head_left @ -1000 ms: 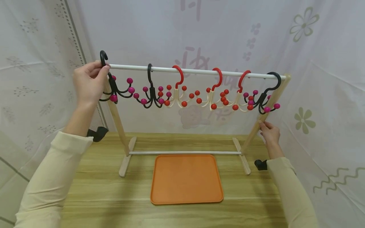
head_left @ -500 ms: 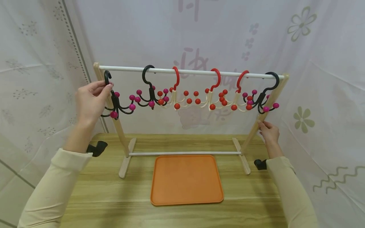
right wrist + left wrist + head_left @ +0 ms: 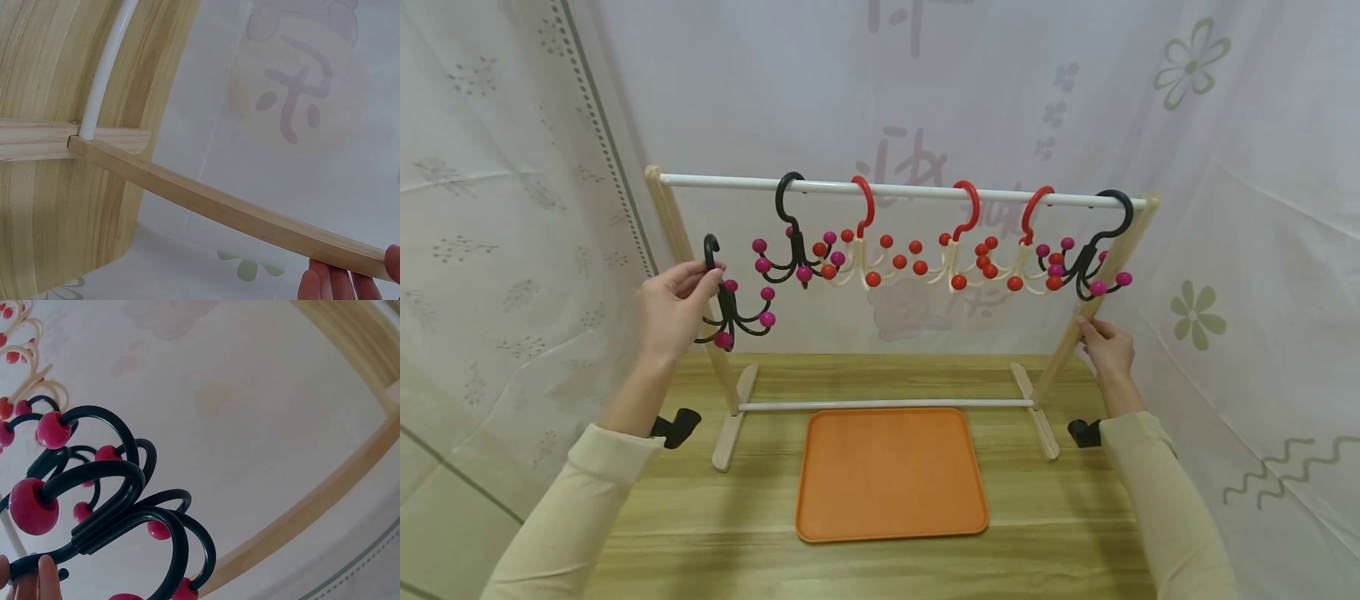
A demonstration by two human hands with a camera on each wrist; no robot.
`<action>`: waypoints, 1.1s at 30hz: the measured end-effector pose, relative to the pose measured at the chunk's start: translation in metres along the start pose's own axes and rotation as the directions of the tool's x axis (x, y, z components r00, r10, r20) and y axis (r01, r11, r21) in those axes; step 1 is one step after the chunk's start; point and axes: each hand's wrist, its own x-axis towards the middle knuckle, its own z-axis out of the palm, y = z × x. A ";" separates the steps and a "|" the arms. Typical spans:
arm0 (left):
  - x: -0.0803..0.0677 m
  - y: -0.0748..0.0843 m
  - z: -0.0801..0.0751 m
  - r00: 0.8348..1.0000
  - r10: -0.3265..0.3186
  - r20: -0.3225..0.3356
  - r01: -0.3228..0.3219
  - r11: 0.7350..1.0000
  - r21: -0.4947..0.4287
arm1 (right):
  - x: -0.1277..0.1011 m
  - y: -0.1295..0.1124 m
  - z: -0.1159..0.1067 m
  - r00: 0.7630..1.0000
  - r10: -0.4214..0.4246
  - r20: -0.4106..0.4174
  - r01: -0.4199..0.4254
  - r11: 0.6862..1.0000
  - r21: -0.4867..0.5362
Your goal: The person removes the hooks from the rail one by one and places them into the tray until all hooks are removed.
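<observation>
My left hand (image 3: 676, 312) pinches the stem of a black multi-arm hook hanger (image 3: 728, 304) with pink ball tips. This hanger is off the rail, in front of the rack's left post and below the white top rail (image 3: 917, 191). In the left wrist view its curved arms (image 3: 125, 494) spread out beyond my fingertips (image 3: 49, 578). My right hand (image 3: 1108, 350) holds the right wooden post (image 3: 1060, 354) between thumb and fingers, below the rail. On the rail hang two more black hangers, one left of centre (image 3: 797, 250) and one at the right end (image 3: 1086, 267), with red-hooked cream hangers (image 3: 955, 250) between them.
An orange tray (image 3: 891, 475) lies on the wood-grain table (image 3: 1037, 533) in front of the rack's lower white bar (image 3: 887, 404). Wooden feet (image 3: 730, 433) support the rack at both sides. A patterned white curtain (image 3: 925, 83) hangs behind and around.
My left hand has brought the black hanger down from the rail's left end, then right and toward me. The neighbouring black hanger swung slightly. My right hand stays on the post.
</observation>
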 end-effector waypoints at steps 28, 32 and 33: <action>-0.052 -0.059 0.061 0.984 -0.009 0.178 0.023 0.997 -0.072 | 0.104 0.104 -0.012 0.986 -0.104 -0.127 0.079 0.979 -0.188; -0.059 -0.063 0.073 0.980 -0.002 0.198 0.018 0.997 -0.079 | 0.107 0.107 -0.014 0.986 -0.105 -0.129 0.079 0.978 -0.191; -0.060 -0.065 0.075 0.979 -0.004 0.203 0.019 0.997 -0.074 | 0.108 0.108 -0.015 0.986 -0.105 -0.127 0.079 0.978 -0.194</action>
